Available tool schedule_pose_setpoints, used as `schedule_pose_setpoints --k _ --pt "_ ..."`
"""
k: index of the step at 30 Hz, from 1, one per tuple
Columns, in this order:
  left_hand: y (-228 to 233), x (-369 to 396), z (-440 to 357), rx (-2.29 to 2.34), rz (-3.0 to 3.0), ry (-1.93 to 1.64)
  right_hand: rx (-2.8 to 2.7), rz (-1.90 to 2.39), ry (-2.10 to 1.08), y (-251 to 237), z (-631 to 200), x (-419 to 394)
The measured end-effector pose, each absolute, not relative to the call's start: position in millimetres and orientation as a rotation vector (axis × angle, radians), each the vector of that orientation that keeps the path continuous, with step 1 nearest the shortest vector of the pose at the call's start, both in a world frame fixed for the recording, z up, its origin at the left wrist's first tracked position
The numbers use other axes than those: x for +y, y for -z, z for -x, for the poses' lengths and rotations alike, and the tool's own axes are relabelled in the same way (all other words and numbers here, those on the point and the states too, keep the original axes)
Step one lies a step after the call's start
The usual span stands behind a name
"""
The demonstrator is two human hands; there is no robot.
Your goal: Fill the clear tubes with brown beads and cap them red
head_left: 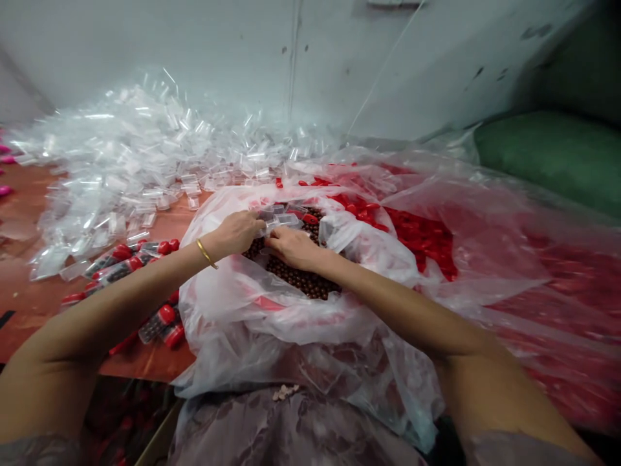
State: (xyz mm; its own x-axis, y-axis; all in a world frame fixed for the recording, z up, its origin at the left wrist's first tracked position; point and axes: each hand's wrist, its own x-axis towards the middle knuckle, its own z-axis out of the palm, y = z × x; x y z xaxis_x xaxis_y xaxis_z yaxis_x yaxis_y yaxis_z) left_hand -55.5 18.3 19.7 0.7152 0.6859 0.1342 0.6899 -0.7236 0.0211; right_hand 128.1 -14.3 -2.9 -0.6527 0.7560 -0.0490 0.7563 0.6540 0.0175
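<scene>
In the head view, an open white plastic bag (228, 307) holds many small dark brown beads (303, 278). Several small clear plastic containers (284, 221) and a red cap (310, 219) lie on top of the beads. My left hand (241, 232), with a gold bangle at its wrist, is closed at the bag's far left side, its fingertips on a clear container. Close beside it, my right hand (294, 248) has its fingers curled together low over the beads. What the right fingers hold, if anything, is hidden.
A large heap of clear plastic containers (130, 142) covers the back left of the orange-brown table (179, 220). Bead-filled containers with red caps (158, 323) lie left of the bag. Loose red caps (427, 239) fill clear sheeting at right, before a green sack (548, 155).
</scene>
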Motion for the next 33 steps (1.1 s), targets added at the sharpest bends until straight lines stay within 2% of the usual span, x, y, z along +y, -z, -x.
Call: schedule_pose_setpoints --k 4,7,12,16,21,23,26,30,32,33 --pt "-27.2 -0.3 50.4 -1.07 2.686 0.385 2.8 -1.429 0.098 -7.2 -136.5 -13.9" --pt "-34.7 -16.7 43.1 -0.946 2.8 0.46 2.791 -1.552 0.399 -15.7 -152.9 -19.3" --pt "-36.6 -34.9 24.6 -0.93 2.948 0.179 2.843 -1.441 1.197 -8.8 -167.4 -25.7" --pt "-37.1 -42.0 17.1 -1.054 2.907 0.027 2.677 -1.53 1.788 3.6 -161.6 -30.6" --pt "-38.7 -46.7 19.1 -1.169 2.987 -0.212 2.517 -1.742 2.059 13.3 -156.3 -43.4" --pt "-37.3 -48.4 20.8 -1.147 3.038 -0.324 2.587 -1.733 1.963 13.7 -160.7 -49.5" --pt "-34.5 -47.8 23.1 -1.139 3.021 -0.454 2.795 -1.842 1.577 5.9 -176.1 -51.4" --pt "-26.0 -37.5 19.9 -1.129 2.977 -0.488 2.79 -2.233 0.559 -15.9 -199.4 -29.2" --pt "-17.5 -31.5 13.0 -1.154 2.996 -0.42 2.631 -2.234 0.114 -23.9 -203.0 -10.4" --pt "-12.5 -29.2 8.6 -1.175 3.008 -0.387 2.561 -2.179 -0.008 -25.9 -202.0 -0.8"
